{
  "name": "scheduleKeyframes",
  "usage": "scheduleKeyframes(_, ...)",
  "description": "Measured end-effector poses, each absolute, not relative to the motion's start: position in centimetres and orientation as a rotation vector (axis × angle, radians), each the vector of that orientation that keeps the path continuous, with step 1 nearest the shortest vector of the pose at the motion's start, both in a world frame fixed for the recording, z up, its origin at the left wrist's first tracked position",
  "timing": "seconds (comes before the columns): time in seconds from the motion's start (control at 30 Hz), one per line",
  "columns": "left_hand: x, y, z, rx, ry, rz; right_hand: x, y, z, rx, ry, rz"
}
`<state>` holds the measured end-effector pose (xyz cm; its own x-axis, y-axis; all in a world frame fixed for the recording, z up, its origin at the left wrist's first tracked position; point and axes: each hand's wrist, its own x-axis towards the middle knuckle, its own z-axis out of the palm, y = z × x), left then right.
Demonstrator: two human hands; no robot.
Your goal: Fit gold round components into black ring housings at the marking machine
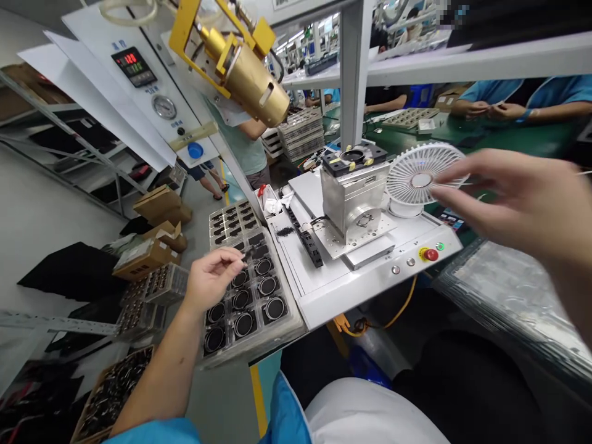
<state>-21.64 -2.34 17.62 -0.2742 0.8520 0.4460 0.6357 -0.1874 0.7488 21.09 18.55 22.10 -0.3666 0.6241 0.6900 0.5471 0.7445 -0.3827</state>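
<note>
Small black part (246,254) is pinched between the thumb and fingertips (235,258) of the left hand (211,279), and is held just above a tray (252,353) beside the left edge of a machine base (370,290). Round black parts (243,324) are seated in the tray's pockets below. The fingers (462,182) of the right hand (513,197) are spread and raised over the base's right end, with nothing seen held. They are seen in front of a white fan (423,176), though contact cannot be told. A steel fixture (346,200) is mounted mid-base, and a red stop button (431,254) is set near its front edge. A second tray (234,222) lies end to end with the first, at its far side. A co-worker's hands (490,110) are seen at a green bench (522,139) beyond.
</note>
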Motion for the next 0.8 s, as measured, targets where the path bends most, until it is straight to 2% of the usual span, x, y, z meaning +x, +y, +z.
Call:
scheduleKeyframes(0.13,-18.5,-2.1,19.6,1.934,1.5,1.416,13.4,23.1,25.4,-0.625,-2.255,0.164)
scheduleKeyframes(0.47,-16.1,1.3,23.1,2.302,1.467,1.325,10.6,27.2,30.4,-0.814,-2.653,0.411)
scheduleKeyframes(0.67,-12.9,9.6,25.1,2.335,1.529,1.471,9.9,29.0,30.1,-0.64,-2.556,0.593)
scheduleKeyframes(0.8,-9.8,16.3,26.0,2.413,1.593,1.511,10.6,28.9,28.3,-0.535,-2.266,0.608)
